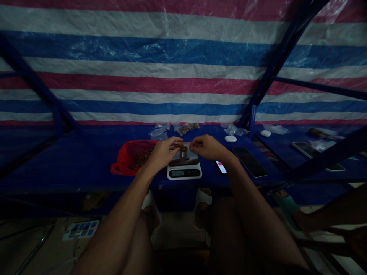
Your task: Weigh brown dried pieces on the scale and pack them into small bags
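Note:
My left hand and my right hand meet above a small digital scale on a blue shelf. Both hands are pinched on a small clear bag with brown pieces, held just over a small metal cup that stands on the scale pan. To the left of my left hand lies a red plastic bag with a heap of brown pieces inside it.
Several small clear bags lie at the back of the shelf, one of them filled. A white earbud case, a dark phone and a lit phone lie on the right. Another person's foot shows lower right, under another shelf with a phone.

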The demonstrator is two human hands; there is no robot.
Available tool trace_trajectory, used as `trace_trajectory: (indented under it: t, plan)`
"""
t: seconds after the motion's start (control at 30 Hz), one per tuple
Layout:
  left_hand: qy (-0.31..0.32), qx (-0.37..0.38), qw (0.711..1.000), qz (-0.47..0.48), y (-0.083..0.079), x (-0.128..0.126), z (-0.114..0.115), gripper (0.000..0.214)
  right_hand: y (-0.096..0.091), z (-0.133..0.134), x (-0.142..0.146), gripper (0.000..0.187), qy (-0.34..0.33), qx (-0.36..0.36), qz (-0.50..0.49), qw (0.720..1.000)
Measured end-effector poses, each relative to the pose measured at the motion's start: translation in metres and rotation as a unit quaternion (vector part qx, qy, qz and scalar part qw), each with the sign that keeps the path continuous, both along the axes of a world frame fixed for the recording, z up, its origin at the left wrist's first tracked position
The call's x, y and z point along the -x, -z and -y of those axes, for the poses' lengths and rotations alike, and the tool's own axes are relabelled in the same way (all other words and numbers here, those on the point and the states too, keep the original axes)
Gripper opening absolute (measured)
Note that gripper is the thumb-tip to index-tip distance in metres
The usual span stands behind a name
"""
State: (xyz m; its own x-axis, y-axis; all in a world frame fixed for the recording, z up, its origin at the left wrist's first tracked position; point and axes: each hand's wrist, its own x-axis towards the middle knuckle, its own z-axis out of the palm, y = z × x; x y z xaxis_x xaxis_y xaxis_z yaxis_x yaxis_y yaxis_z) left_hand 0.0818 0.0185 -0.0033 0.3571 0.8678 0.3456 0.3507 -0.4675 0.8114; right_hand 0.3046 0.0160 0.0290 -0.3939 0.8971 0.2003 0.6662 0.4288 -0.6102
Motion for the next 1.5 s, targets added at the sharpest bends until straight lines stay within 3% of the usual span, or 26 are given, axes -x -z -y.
trace_trajectory:
  t: [0.1,0.23,0.57,0.83,1.17,1.5]
  plan:
    - [-0.003,-0.001,1.0,-0.004,0.002,0.001,-0.001,0.029,-0.001,0.005,-0.001,0.018,-0.048,0.053,0.049,0.996]
    - [-0.001,0.0,1.0,-0.009,0.002,0.001,-0.001,0.03,0.004,0.006,0.002,0.016,-0.07,0.055,0.089,0.992]
    - [0.0,-0.01,0.999,-0.04,-0.001,0.003,0.003,0.033,0.0,0.008,0.001,0.02,-0.05,0.062,0.091,0.993]
    - [0.007,-0.008,0.999,-0.032,0.002,0.007,0.003,0.032,0.0,0.004,0.002,0.021,0.018,-0.036,0.01,0.999]
    - [0.002,-0.031,0.998,-0.049,0.001,0.009,0.003,0.032,0.004,0.002,0.009,0.016,0.045,-0.05,0.045,0.997]
    - [-0.067,-0.066,0.994,-0.055,-0.007,0.013,0.006,0.027,-0.003,0.006,0.009,0.025,0.047,-0.036,0.039,0.997]
